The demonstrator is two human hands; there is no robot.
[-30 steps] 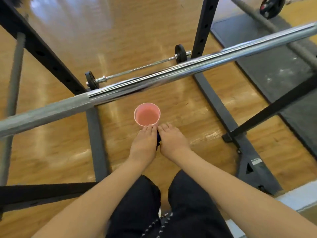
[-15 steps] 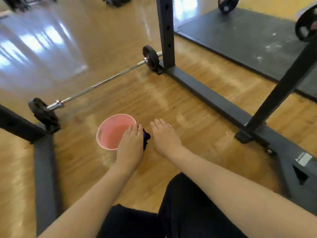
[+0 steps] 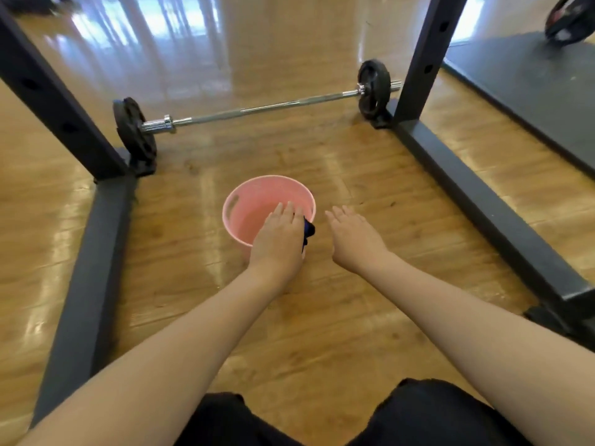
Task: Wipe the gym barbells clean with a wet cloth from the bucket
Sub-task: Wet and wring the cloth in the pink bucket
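pink bucket (image 3: 234, 210), one; left hand (image 3: 279, 239) grips one blue cloth (image 3: 308, 230); right hand (image 3: 353, 236) flat, empty; one barbell (image 3: 264, 108).

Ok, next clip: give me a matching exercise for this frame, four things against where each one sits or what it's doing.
Things:
1. pink bucket
2. dark blue cloth
3. barbell
4. right hand

Places or states:
A. lies on the floor between the rack uprights
B. held under the left hand at the bucket's rim
C. open, holding nothing, right of the bucket
D. stands on the wooden floor ahead of the person

Pairs: 1-D, 2-B, 3-A, 4-C
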